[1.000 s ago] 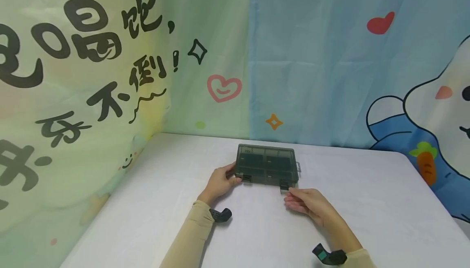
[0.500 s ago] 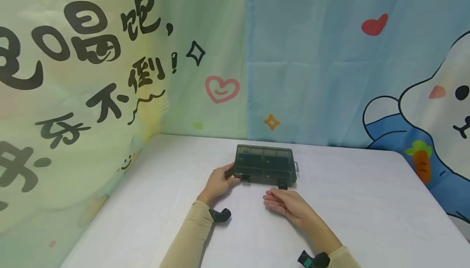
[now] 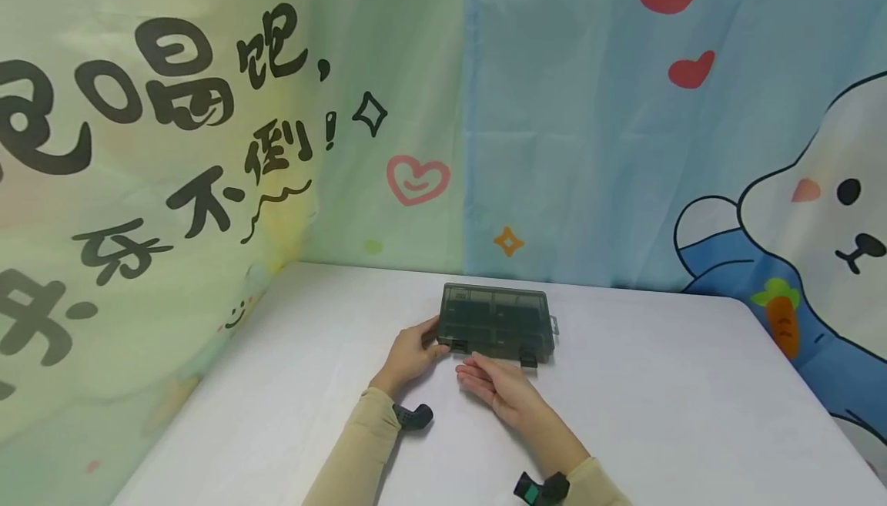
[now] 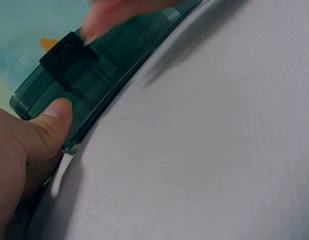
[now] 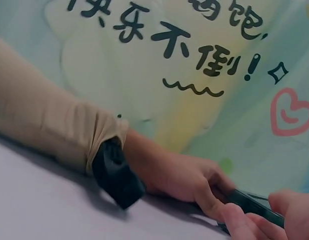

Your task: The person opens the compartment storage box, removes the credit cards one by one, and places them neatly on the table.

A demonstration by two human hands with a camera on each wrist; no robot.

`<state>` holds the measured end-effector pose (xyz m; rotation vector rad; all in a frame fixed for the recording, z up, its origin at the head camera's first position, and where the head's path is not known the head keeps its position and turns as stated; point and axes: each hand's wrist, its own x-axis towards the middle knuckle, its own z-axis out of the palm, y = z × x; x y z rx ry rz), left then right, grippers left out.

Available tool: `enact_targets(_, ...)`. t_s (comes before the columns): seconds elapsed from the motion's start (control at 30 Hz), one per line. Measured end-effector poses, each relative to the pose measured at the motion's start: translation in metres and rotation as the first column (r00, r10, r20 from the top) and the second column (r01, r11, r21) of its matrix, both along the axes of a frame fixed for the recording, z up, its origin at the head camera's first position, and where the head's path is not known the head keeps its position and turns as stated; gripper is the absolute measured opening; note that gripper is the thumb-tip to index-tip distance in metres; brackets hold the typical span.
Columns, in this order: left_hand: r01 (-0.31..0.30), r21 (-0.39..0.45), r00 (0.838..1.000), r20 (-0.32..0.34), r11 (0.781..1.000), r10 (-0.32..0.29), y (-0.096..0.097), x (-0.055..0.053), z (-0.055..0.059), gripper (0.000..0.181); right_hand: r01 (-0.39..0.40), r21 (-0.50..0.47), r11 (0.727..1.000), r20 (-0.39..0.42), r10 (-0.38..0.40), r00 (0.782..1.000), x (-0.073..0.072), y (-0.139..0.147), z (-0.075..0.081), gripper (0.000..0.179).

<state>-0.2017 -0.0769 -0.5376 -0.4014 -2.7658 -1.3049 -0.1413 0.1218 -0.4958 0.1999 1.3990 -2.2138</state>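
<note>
A dark, see-through plastic compartment box [image 3: 495, 320] lies on the white table, its two front latches facing me. My left hand [image 3: 410, 358] grips its left end; in the left wrist view the thumb [image 4: 58, 111] presses on the front wall below the left latch [image 4: 67, 57]. My right hand [image 3: 500, 389] is just in front of the box, fingers loosely bent and pointing left. Its fingertip [image 4: 92, 32] appears at that left latch, though contact is hard to tell. The right latch [image 3: 529, 360] juts outward and down from the front edge.
The white tabletop [image 3: 658, 398] stretches around the box. Behind it hangs a printed curtain [image 3: 568, 144], with another at the left. A small hanging loop [image 3: 554, 326] sticks out from the box's right end. Each wrist wears a dark camera mount [image 3: 414, 417].
My right hand has moved left from the right latch to the left one. The left hand has stayed on the box's left end. The head view has tilted slightly upward.
</note>
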Motion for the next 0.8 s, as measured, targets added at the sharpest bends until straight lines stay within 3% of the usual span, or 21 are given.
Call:
enact_targets(0.17,-0.006,-0.009,1.0,-0.002,1.0,0.006,-0.001,0.001,-0.004,0.067,0.077,-0.094,0.993,0.052,-0.072,0.996,-0.004,-0.016,-0.005,0.048)
enact_targets(0.4,-0.006,0.004,1.0,0.015,1.0,0.006,-0.002,0.002,-0.003,0.066,0.222,-0.143,0.965,0.139,-0.202,0.969,-0.008,-0.031,-0.004,0.041)
enact_targets(0.8,-0.004,-0.001,1.0,-0.024,1.0,0.004,-0.002,-0.001,-0.001,0.062,0.261,-0.201,0.944,0.207,-0.219,0.953,-0.014,-0.038,-0.003,0.04)
